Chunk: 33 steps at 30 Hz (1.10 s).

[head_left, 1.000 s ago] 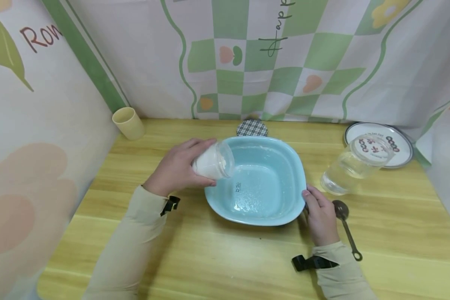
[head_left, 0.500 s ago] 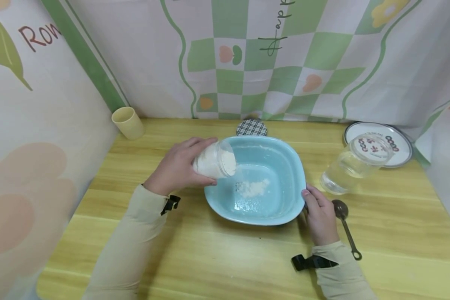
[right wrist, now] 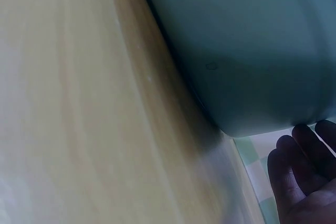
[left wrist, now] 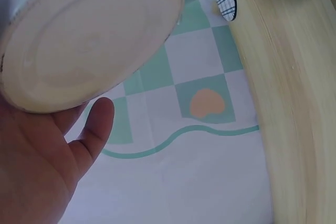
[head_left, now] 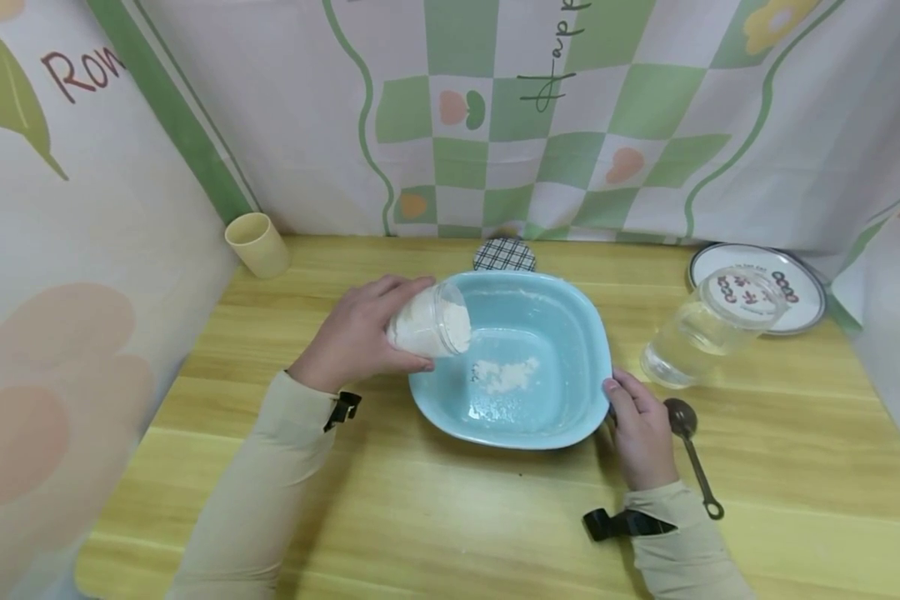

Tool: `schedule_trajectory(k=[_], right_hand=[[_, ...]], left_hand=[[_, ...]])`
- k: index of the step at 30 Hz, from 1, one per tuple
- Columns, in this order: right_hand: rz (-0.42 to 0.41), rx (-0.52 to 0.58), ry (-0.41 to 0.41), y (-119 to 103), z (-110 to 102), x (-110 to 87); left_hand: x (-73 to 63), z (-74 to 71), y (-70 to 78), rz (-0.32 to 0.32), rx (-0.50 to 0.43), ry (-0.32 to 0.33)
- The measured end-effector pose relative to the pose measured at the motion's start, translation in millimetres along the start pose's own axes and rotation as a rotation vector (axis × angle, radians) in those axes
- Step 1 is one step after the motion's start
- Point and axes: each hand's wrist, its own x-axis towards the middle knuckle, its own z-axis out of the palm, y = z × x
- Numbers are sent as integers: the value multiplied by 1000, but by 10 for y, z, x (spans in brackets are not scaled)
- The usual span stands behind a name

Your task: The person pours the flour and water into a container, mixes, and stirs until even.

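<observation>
My left hand (head_left: 360,337) grips a clear jar (head_left: 429,323) of white powder, tilted with its mouth over the left part of a blue basin (head_left: 570,333). In the left wrist view the jar's round base (left wrist: 94,40) faces the camera. A small heap of white powder (head_left: 506,375) lies on the basin's floor, beside a wet shiny patch. My right hand (head_left: 641,429) holds the basin's right rim, thumb on top. Seen from the right wrist, its fingers (right wrist: 294,166) are under the basin's edge (right wrist: 252,77).
Right of the basin stands a clear container of liquid (head_left: 682,354), before a patterned plate (head_left: 806,287). A dark measuring spoon (head_left: 693,458) lies near my right hand. A checked round coaster (head_left: 504,255) sits behind the basin, and a yellow cup (head_left: 258,246) at the back left.
White powder has fallen from the tilted jar onto the basin's floor, which was bare of it a second ago. Powder now shows at the jar's mouth. Both hands stay nearly in place.
</observation>
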Motion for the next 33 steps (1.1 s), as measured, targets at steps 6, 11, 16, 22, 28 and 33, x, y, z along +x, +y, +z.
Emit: schedule_trajectory(k=[6,11,16,22,28,33], right_hand=[[-9,1,-7,6,0,5],[-6,-18,-5,8,-1,4],[3,-26,-2,5,-2,2],[0,-25,-3,2,-1,-1],[-10,-22,7,7,-1,-4],[-13,7,23,11,12,-4]], left_hand=[[-1,-4,-1,11,2,-3],[-1,-7,-5,9,2,-9],[-8,-17,-1,8,6,-13],[-17,-35,-2,20,29,-14],[-22,-51,-9,29,43,-5],[-25,-47,-20,9,42,-21]])
